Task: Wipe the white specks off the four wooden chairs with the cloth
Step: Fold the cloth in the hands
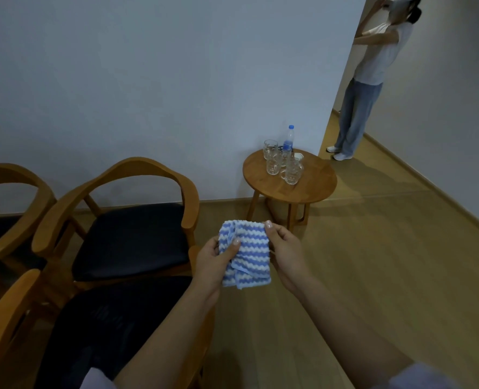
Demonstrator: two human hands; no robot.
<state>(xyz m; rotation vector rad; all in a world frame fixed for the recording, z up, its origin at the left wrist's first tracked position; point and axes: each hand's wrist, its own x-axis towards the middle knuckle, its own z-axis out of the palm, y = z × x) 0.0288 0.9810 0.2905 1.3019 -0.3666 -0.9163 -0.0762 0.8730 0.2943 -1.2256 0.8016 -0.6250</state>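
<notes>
**Cloth (246,254) of blue-and-white wavy-striped pile held ready, no chair touched yet**

The step in hand looks like preparation. The left grip (213,262) clasps the cloth's left edge, thumb pressed across the front. The right grip (284,254) pinches its upper right corner. Both are closed on the fabric, which hangs bunched in the air between them, above the floor and just right of the chairs.

The nearest wooden armchair with a dark padded seat (106,327) sits under the left forearm. A second like it (131,237) stands behind, and a third (8,192) shows at the left edge. A fourth cannot be made out for certain, and no white specks are visible in this dim light.

The next move probably calls for gathering the cloth into one grip as a flat pad. It would then swing left and down onto the nearest curved arm rail.

Well apart, a small round wooden counter (314,189) carries clear glass mugs (275,164) and a blue-capped bottle (289,140). Another person (373,66) stands in the doorway beyond.
</notes>
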